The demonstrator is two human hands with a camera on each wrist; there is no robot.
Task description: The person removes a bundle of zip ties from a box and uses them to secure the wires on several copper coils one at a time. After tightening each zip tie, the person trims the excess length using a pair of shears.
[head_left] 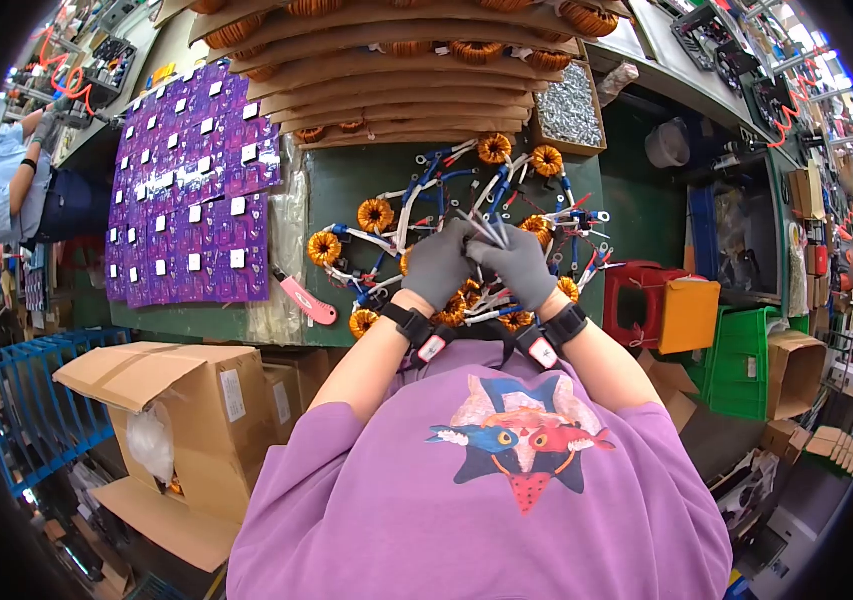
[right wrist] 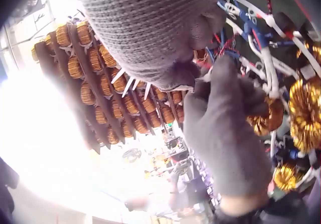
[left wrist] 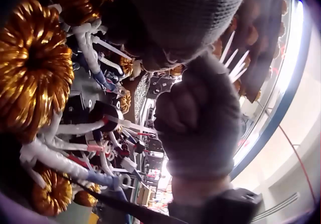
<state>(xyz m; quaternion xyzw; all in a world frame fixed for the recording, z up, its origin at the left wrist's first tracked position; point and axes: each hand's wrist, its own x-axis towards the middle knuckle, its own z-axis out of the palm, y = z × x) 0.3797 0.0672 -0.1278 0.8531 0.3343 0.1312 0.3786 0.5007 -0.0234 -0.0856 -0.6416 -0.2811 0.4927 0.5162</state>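
Observation:
Both hands wear grey knit gloves and meet fingertip to fingertip above a bench heap of copper-wound ring coils (head_left: 375, 215) with white, blue and red leads. Several thin white cable ties (right wrist: 133, 83) stick out from under the curled fingers of my right hand (head_left: 514, 262), which grips them. Facing it, my left hand (head_left: 436, 265) has thumb and forefinger brought together at the right fingertips, where a small white piece shows. I cannot tell for certain what this left pinch holds. In the left wrist view, another white tie (left wrist: 133, 126) crosses the leads below the hands.
Stacked cardboard layers of coils (head_left: 396, 90) rise at the back, beside a box of small metal parts (head_left: 568, 105). Purple sheets with white squares (head_left: 191, 190) cover the left bench. A pink-handled cutter (head_left: 304, 300) lies left of the coils. Red and yellow bins (head_left: 636, 300) stand right.

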